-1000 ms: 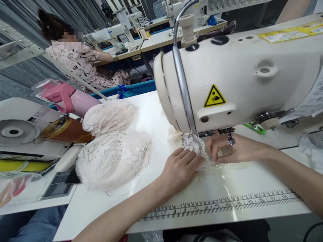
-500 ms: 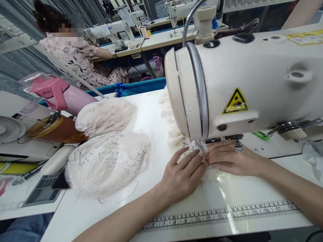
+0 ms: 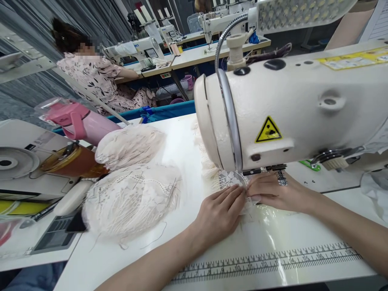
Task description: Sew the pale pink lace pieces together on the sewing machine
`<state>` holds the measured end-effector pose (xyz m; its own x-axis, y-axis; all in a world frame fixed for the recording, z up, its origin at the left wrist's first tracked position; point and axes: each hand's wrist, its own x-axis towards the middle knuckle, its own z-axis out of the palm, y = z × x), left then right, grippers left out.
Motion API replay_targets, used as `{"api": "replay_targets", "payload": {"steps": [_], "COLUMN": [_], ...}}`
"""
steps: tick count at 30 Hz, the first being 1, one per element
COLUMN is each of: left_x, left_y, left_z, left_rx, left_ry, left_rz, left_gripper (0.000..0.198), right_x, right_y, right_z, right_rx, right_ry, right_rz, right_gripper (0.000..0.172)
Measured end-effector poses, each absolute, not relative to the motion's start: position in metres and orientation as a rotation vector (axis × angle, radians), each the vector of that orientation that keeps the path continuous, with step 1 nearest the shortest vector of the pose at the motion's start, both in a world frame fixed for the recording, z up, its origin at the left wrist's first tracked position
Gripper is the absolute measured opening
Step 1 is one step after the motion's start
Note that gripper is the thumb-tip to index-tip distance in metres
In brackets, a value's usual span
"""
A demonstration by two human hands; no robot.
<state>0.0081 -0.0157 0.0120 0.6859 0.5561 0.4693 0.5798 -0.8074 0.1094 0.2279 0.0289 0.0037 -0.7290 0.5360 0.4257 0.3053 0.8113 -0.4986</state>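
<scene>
White lace fabric (image 3: 232,178) lies on the sewing machine bed beneath the machine head (image 3: 251,117). My left hand (image 3: 220,212) is closed on the near left part of the lace, its fingers together and bent down onto it. From the right, my right hand (image 3: 279,192) pinches the same lace close to the presser area, its fingertips beside those of my left hand. The needle and presser foot are hidden behind the machine head and my fingers. More pale, frilled lace trails away behind the worked part, left of the machine head.
Two piles of pale lace pieces with loose threads, a near pile (image 3: 130,202) and a far pile (image 3: 130,145), lie at left. Behind them are a pink bottle (image 3: 91,123) and an amber container (image 3: 68,159). A printed ruler (image 3: 263,262) runs along the front edge. A person (image 3: 93,76) sits beyond.
The fingers of my left hand have drawn together and shifted slightly on the lace. My right hand stays nearly in place. The camera view has tilted a little, showing the lamp.
</scene>
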Motion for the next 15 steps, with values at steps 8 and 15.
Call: {"api": "replay_targets", "payload": {"steps": [8, 15], "left_x": [0.0117, 0.0091], "left_y": [-0.014, -0.0137], "left_z": [0.0081, 0.0066], "left_rx": [-2.825, -2.829], "left_ry": [-0.964, -0.948], "left_rz": [-0.775, -0.767], "left_gripper": [0.022, 0.025], "right_x": [0.2305, 0.2285], "right_y": [0.0298, 0.0297], "right_z": [0.0086, 0.0046], "right_rx": [-0.856, -0.73], "right_ry": [-2.498, -2.428], "right_rz": [0.554, 0.514], "right_gripper": [0.02, 0.016]}}
